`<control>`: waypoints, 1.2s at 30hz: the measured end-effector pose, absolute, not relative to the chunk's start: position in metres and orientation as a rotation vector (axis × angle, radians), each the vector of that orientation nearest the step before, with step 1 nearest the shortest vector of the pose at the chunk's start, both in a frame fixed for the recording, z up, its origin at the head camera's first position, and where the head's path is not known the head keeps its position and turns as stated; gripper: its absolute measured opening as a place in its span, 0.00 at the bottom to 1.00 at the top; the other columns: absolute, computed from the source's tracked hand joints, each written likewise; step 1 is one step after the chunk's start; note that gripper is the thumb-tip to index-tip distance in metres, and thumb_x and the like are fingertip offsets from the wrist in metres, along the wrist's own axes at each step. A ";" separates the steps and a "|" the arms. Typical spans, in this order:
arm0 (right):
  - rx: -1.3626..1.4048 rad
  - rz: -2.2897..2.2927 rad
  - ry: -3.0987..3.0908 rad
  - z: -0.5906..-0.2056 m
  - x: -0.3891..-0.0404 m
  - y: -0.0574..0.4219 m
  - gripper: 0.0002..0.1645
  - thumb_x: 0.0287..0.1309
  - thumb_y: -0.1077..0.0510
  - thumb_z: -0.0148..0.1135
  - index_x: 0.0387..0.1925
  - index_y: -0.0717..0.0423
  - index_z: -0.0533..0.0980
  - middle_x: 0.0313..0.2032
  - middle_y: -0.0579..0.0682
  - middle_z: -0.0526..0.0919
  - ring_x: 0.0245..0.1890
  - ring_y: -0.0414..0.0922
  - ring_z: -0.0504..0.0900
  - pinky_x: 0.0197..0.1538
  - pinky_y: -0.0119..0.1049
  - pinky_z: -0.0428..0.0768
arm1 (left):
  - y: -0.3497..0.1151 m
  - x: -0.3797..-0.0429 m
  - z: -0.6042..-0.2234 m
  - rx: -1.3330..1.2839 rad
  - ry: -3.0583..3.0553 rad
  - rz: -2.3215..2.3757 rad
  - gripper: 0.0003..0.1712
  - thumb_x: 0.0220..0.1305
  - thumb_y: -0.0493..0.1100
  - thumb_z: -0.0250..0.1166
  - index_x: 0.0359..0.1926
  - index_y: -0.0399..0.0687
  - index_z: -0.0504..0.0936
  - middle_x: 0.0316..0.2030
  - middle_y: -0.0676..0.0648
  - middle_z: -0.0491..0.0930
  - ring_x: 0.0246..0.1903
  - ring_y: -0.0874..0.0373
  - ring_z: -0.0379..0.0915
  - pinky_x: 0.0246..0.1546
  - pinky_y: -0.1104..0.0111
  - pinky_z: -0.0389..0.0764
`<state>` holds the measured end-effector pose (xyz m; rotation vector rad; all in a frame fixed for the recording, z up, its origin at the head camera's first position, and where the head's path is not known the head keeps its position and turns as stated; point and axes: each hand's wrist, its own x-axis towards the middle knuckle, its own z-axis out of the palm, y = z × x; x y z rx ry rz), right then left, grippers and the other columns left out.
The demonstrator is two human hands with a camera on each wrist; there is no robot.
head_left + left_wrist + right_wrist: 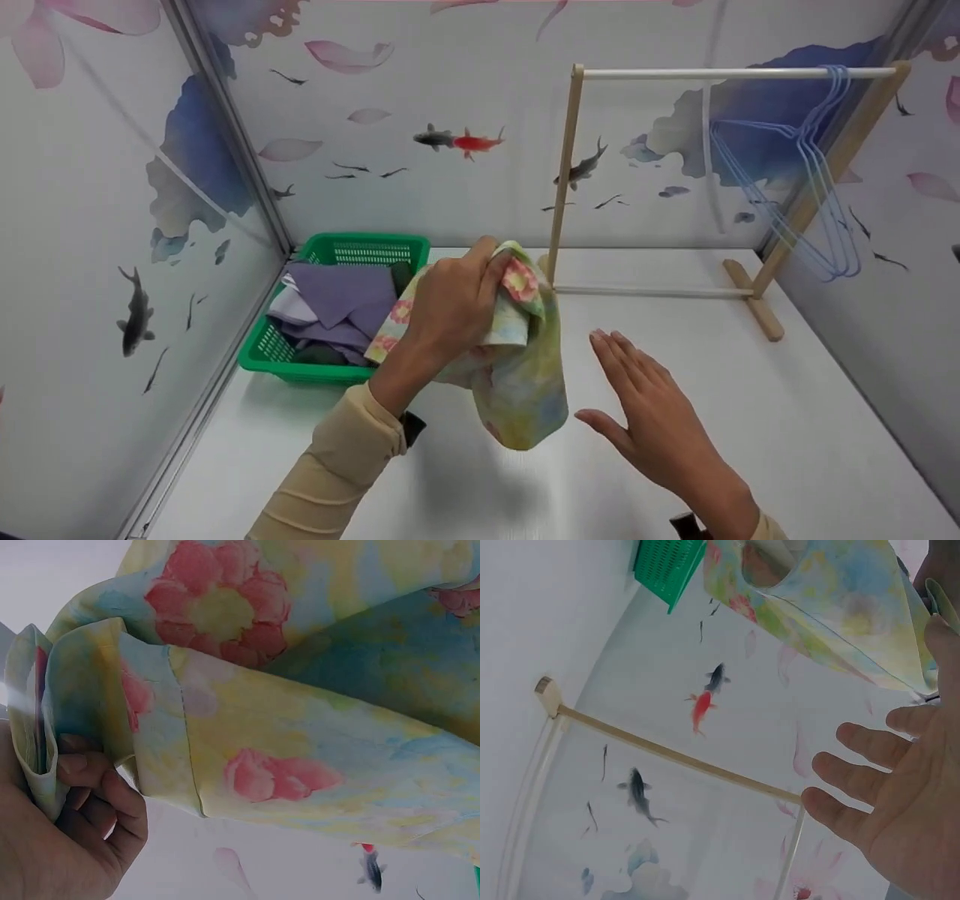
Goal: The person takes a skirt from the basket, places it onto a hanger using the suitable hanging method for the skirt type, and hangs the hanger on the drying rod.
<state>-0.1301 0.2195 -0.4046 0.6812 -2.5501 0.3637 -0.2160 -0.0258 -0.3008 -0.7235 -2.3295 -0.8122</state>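
Observation:
A yellow, green and blue floral garment (525,390) hangs bunched over the table's middle, with pink flowers on it. My left hand (454,304) grips its upper part; in the left wrist view the thumb and curled fingers (124,806) pinch a folded edge of the cloth. A stitched hem band shows beside them. To the right of the garment, my right hand (652,409) is held apart from it, fingers straight and thumb spread. The right wrist view shows that palm (915,817) holding nothing, with the cloth (840,607) above it.
A green plastic basket (259,360) with purple, white and dark cloths stands at the back left. At the back right is a wooden rack (566,180) with a white top rail (735,73). Several blue hangers (814,150) hang at its right end. Printed panels enclose the white table (810,420).

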 end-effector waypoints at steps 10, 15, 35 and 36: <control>0.694 0.460 -2.434 -0.397 -0.130 0.199 0.55 0.52 0.37 0.61 0.70 0.56 0.45 0.67 0.51 0.56 0.63 0.49 0.61 0.59 0.48 0.60 | -0.013 -0.204 -0.298 -0.805 -2.324 -0.885 0.19 0.71 0.55 0.42 0.30 0.50 0.69 0.13 0.54 0.63 0.15 0.64 0.65 0.14 0.72 0.66; 0.599 0.507 -2.366 -0.401 -0.136 0.193 0.48 0.52 0.41 0.63 0.67 0.59 0.56 0.59 0.53 0.69 0.54 0.50 0.71 0.54 0.48 0.67 | -0.010 -0.202 -0.304 -0.853 -2.361 -0.863 0.18 0.71 0.54 0.43 0.32 0.50 0.72 0.14 0.55 0.66 0.17 0.64 0.66 0.16 0.73 0.67; 0.385 0.483 -2.276 -0.398 -0.147 0.237 0.17 0.52 0.68 0.63 0.44 0.53 0.77 0.36 0.48 0.81 0.34 0.45 0.77 0.33 0.48 0.76 | -0.028 -0.205 -0.309 -1.015 -2.398 -0.891 0.24 0.51 0.65 0.61 0.40 0.54 0.75 0.12 0.55 0.65 0.15 0.64 0.61 0.16 0.73 0.67; 0.377 0.485 -2.275 -0.396 -0.147 0.240 0.16 0.52 0.68 0.63 0.44 0.53 0.77 0.36 0.48 0.81 0.34 0.45 0.77 0.33 0.48 0.76 | -0.030 -0.205 -0.310 -1.029 -2.413 -0.868 0.25 0.49 0.66 0.62 0.40 0.54 0.75 0.13 0.55 0.66 0.15 0.64 0.62 0.17 0.73 0.68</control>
